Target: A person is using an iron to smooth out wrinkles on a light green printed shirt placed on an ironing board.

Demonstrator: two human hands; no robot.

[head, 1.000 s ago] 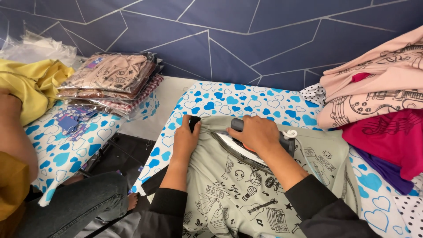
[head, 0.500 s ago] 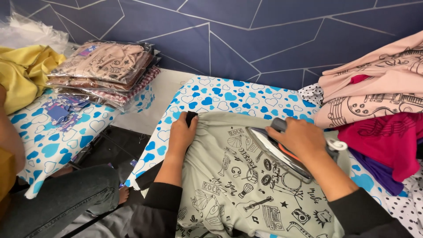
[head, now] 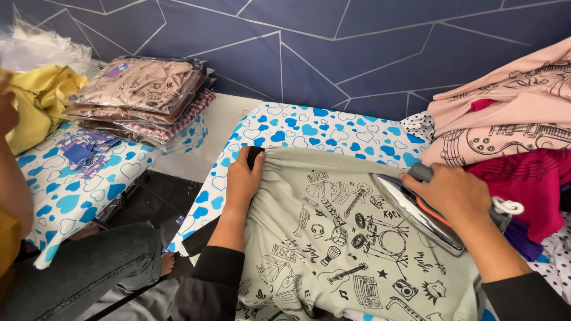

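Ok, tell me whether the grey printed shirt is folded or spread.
Spread: the grey printed shirt lies flat across the board, left hand pinning its edge.

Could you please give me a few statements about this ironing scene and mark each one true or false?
1. The right hand grips an iron on the grey printed shirt. True.
2. The left hand lies flat in the middle of the shirt. False: it holds the shirt's edge at the left side of the board.
3. The board's cover is plain white. False: it is white with blue hearts.
4. A stack of bagged clothes lies on the table to the left. True.
5. The pile of clothes on the right is all yellow. False: it is pink and magenta.
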